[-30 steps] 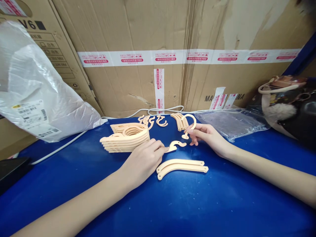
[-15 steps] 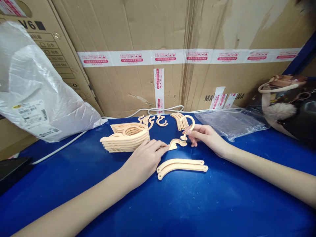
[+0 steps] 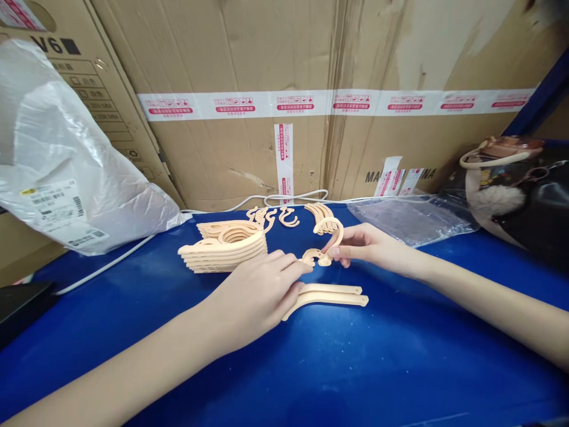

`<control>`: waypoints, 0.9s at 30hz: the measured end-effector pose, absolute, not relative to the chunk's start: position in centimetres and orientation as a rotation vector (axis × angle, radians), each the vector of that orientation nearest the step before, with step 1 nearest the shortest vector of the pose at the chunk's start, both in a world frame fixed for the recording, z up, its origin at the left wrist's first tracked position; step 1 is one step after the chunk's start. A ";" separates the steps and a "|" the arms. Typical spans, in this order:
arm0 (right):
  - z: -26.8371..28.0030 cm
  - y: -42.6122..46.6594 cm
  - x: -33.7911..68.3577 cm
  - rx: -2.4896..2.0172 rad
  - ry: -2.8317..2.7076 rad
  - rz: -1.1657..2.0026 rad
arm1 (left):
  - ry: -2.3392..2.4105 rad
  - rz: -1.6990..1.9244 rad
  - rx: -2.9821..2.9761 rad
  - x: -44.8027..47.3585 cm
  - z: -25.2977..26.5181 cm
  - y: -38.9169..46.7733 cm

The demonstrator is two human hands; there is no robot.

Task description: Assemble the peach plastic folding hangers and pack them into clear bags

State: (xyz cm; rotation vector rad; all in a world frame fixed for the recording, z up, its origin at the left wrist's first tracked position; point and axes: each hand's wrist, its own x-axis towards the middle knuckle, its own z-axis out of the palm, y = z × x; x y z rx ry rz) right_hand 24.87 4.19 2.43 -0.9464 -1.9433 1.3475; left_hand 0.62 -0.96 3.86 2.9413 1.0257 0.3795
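Note:
My right hand (image 3: 362,246) is closed on a cream plastic hanger hook (image 3: 340,228), its curve upward and its base low. That base meets or overlaps a small curved hanger centre piece (image 3: 310,255); whether they are joined I cannot tell. The fingers of my left hand (image 3: 267,287) pinch this piece at its left end. Just below, two curved hanger arms (image 3: 335,295) lie side by side, their left ends partly covered by my left hand. Beyond that hand stands a stack of cream hanger parts (image 3: 222,255).
Loose hooks (image 3: 288,219) and more hanger arms (image 3: 320,214) lie at the back of the blue table (image 3: 355,367). A clear plastic bag (image 3: 409,219) and a dark bag (image 3: 524,213) are at right. A white parcel (image 3: 75,160) leans at left before cardboard boxes (image 3: 231,59).
My right hand has brought the hook down and left onto the centre piece. My left hand has shifted slightly right, now covering the left ends of the two arms.

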 end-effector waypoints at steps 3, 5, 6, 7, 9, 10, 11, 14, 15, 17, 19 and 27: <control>3.0 4.2 24.5 -0.964 -1.952 1.329 | 1.007 0.319 2.935 0.9 4.3 -1.9; 3.0 4.1 24.1 -1.010 -1.936 1.313 | 0.986 0.304 2.916 0.7 4.0 -2.1; 2.9 4.1 23.9 -1.024 -1.926 1.307 | 0.967 0.308 2.905 0.5 3.7 -2.1; 2.7 4.0 23.7 -1.032 -1.915 1.305 | 0.949 0.318 2.891 0.3 3.4 -2.1; 2.1 3.7 23.4 -1.032 -1.899 1.304 | 0.919 0.340 2.859 0.0 2.8 -1.9; 1.8 3.6 23.3 -1.026 -1.889 1.303 | 0.910 0.353 2.844 -0.1 2.6 -1.7; 1.4 3.5 23.2 -1.020 -1.876 1.301 | 0.906 0.363 2.830 -0.2 2.3 -1.6; 0.6 3.3 23.3 -0.989 -1.825 1.267 | 0.902 0.398 2.801 -0.2 1.7 -1.3; 0.4 3.2 23.4 -0.975 -1.812 1.244 | 0.902 0.418 2.796 -0.1 1.5 -1.2; 0.2 3.1 23.6 -0.954 -1.802 1.195 | 0.906 0.460 2.791 0.0 1.1 -1.2; 0.1 3.0 23.8 -0.952 -1.801 1.177 | 0.902 0.490 2.806 0.0 0.8 -1.1; -0.3 2.7 23.9 -0.929 -1.780 1.313 | 0.997 0.656 2.648 0.1 1.0 -1.4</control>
